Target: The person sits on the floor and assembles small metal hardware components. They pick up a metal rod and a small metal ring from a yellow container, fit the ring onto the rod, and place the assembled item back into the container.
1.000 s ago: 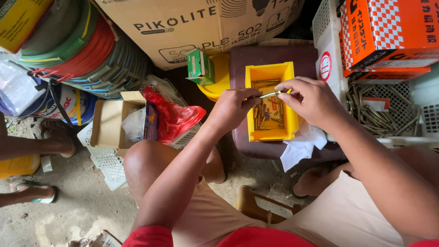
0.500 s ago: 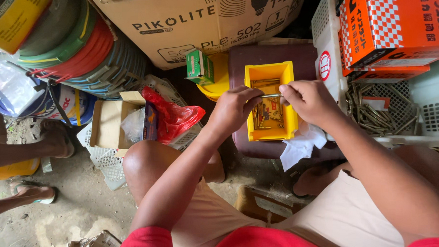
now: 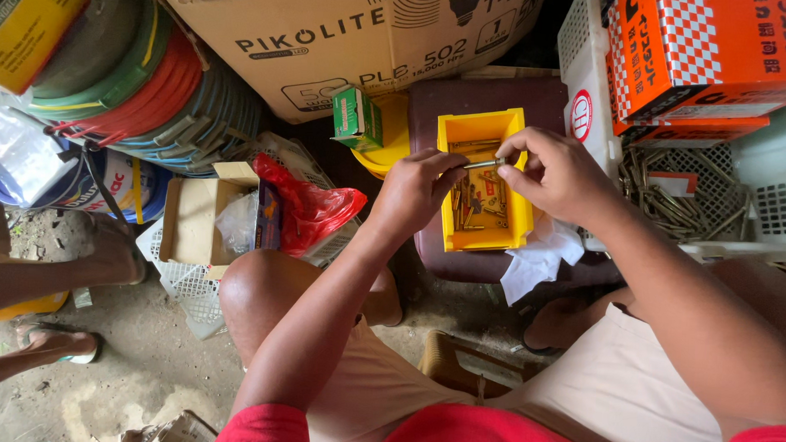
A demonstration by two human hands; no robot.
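A yellow plastic bin (image 3: 520, 218) holding several brass-coloured screws rests on a dark maroon stool (image 3: 493, 98). Both my hands hover over the bin. My left hand (image 3: 413, 191) and my right hand (image 3: 558, 176) pinch the two ends of one long metal screw (image 3: 484, 164) held level between their fingertips. My bare knees and beige shorts fill the lower part of the view.
A white basket (image 3: 772, 204) with several long screws sits at right, under orange-and-white boxes (image 3: 708, 53). A big cardboard carton (image 3: 347, 36), coiled hoses (image 3: 128, 90), a small green box (image 3: 357, 117), a red plastic bag (image 3: 311, 211), an open cardboard box (image 3: 193, 218). Another person's sandalled feet (image 3: 66, 345) stand at left.
My hands have shifted slightly toward the bin's upper part with the screw still between them. The other person's foot at left has moved a little.
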